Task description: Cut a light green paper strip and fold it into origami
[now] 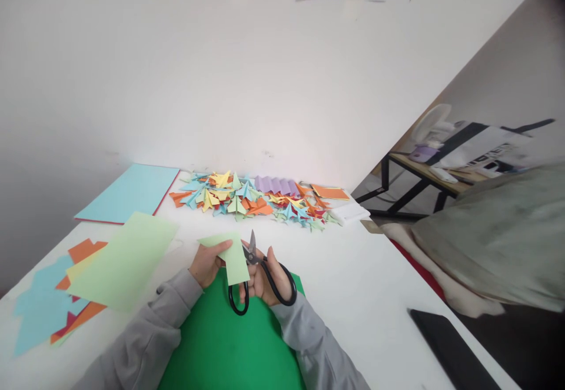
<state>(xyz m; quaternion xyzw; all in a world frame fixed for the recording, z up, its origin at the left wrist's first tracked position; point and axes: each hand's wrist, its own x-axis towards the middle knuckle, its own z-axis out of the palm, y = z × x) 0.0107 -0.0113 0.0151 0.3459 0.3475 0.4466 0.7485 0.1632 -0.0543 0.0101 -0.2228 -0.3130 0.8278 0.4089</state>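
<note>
My left hand (207, 262) pinches a pale green sheet of paper (236, 260), its thumb lying on top. Black-handled scissors (252, 256) are in my right hand (265, 284), palm turned up and the thumb by one handle loop. The blades stand apart at the right edge of the paper, and one blade is partly hidden by it. The other handle loop hangs below the sheet. Under both hands lies a green mat or sheet (233, 343).
Several folded paper planes (225, 193) lie along the wall beside pleated purple paper (276, 186). Blue sheets (130, 193), a large pale green sheet (126, 260) and coloured scraps (44, 296) are at left. A black flat object (450, 343) lies at right, near a person's leg (454, 284).
</note>
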